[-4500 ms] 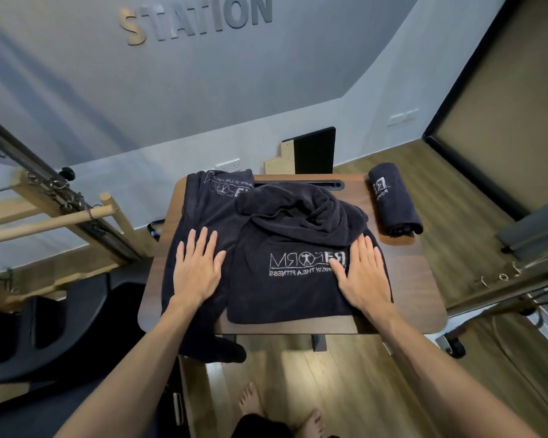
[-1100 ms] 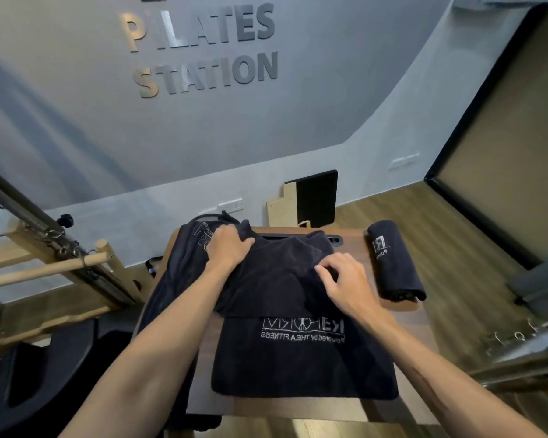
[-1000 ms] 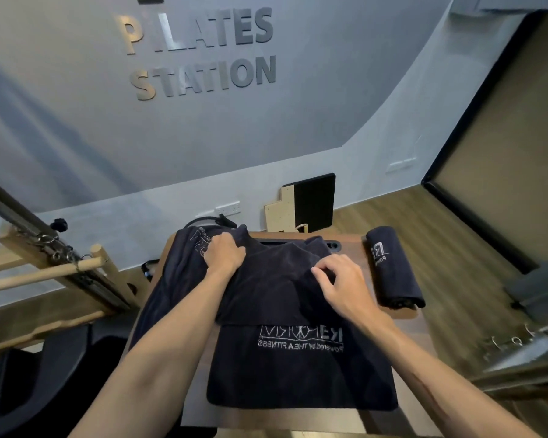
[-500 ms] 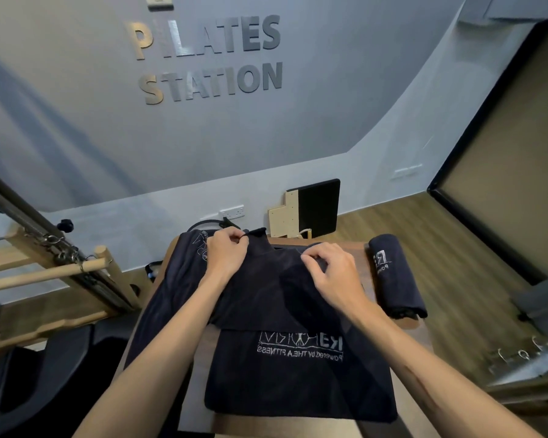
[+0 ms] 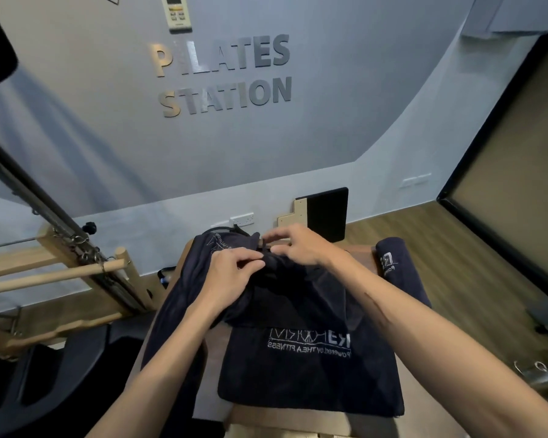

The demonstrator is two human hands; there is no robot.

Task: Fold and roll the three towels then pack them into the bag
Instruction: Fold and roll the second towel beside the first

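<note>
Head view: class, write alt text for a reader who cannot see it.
Both hands, left hand and right hand, pinch the far edge of a dark towel on a wooden table. A rolled towel lies at right; a third towel drapes left.

A pilates studio; raised metallic lettering [image 5: 223,75] on the grey wall reads "PILATES STATION"; a wood-and-metal exercise frame with a round wooden bar [image 5: 54,275] stands at left; dark embroidered towels [image 5: 310,371] carry a fitness logo.
</note>
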